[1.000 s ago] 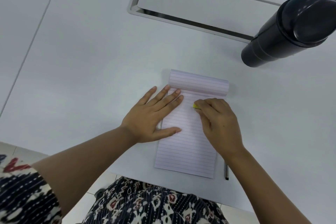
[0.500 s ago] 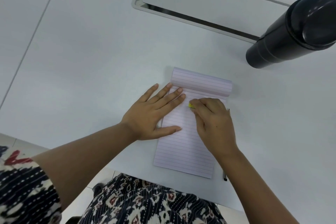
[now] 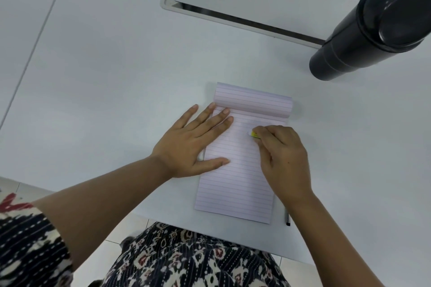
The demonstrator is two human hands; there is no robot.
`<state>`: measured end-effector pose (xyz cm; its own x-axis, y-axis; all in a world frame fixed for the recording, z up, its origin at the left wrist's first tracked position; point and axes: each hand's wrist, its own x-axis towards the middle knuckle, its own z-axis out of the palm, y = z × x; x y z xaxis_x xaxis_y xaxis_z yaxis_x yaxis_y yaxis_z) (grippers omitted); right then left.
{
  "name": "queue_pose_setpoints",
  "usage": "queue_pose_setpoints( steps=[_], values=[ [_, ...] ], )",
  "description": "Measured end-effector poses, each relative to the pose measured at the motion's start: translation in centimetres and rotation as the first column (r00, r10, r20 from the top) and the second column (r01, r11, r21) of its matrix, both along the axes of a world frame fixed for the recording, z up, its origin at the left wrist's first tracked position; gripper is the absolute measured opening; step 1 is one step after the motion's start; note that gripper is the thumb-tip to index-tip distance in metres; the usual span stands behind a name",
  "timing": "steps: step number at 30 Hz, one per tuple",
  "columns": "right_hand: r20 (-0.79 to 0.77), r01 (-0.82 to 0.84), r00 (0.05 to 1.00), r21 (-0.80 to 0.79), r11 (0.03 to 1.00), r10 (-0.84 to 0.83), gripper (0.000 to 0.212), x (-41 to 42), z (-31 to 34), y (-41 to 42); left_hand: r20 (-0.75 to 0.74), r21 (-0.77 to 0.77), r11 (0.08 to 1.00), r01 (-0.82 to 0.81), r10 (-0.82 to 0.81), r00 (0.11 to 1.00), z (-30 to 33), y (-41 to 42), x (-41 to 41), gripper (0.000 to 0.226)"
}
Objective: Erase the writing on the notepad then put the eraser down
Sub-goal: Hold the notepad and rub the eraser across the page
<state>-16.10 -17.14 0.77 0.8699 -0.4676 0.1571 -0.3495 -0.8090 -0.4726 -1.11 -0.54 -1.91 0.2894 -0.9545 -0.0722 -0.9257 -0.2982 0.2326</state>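
A lined notepad (image 3: pixel 235 184) lies on the white table, its top sheets rolled back at the far end. My left hand (image 3: pixel 193 144) rests flat with fingers spread on the pad's left edge, pressing it down. My right hand (image 3: pixel 283 154) pinches a small yellow eraser (image 3: pixel 253 134) whose tip touches the upper part of the page. A faint pencil mark shows just left of the eraser tip. Most of the eraser is hidden by my fingers.
A tall black tumbler (image 3: pixel 373 25) stands at the back right. A recessed cable tray with a lid (image 3: pixel 245 0) runs along the back of the table. A dark pen (image 3: pixel 287 218) lies by the pad's right edge, partly under my wrist. The table's front edge is close to my lap.
My right hand slid the eraser left across the page and then back to the right. My left hand has stayed flat on the pad.
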Motion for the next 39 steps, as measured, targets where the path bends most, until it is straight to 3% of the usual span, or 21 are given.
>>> queue_pose_setpoints(
  steps=[5,9,14,19,24,29,35,39],
  values=[
    [-0.011,-0.073,0.997,-0.044,0.996,0.073,0.019,1.1,0.0,0.5,-0.007,-0.005,1.0,0.002,-0.002,1.0,-0.1,0.1,-0.1,0.081],
    [-0.018,0.017,1.0,-0.026,1.0,-0.017,0.02,-0.2,0.2,0.1,0.003,0.004,1.0,0.003,-0.003,1.0,-0.1,0.1,-0.1,0.081],
    [-0.015,-0.04,0.999,-0.021,0.999,0.039,0.021,1.0,0.1,1.3,-0.009,0.01,1.0,-0.004,0.004,1.0,0.0,0.1,0.0,0.081],
    [-0.004,0.097,0.995,0.0,0.995,-0.097,0.023,-0.6,0.0,0.7,-0.006,0.023,1.0,0.001,-0.001,1.0,-0.1,0.1,0.0,0.082],
    [-0.001,0.026,1.0,0.008,1.0,-0.026,0.028,1.3,-0.2,2.8,-0.007,-0.033,0.999,-0.007,0.006,1.0,-0.1,0.1,-0.2,0.08],
    [0.018,0.18,0.983,0.006,0.984,-0.18,0.022,-1.2,0.2,0.9,0.01,-0.033,0.999,0.009,-0.009,1.0,-0.1,0.1,-0.2,0.08],
    [0.005,0.049,0.999,0.012,0.999,-0.049,0.027,1.5,-0.3,3.1,0.006,-0.053,0.999,-0.008,0.008,1.0,-0.2,0.1,-0.2,0.08],
    [0.026,0.184,0.983,-0.018,0.983,-0.183,0.025,-0.8,-0.1,1.4,0.006,-0.021,1.0,0.001,-0.001,1.0,-0.2,0.1,-0.1,0.08]
  ],
)
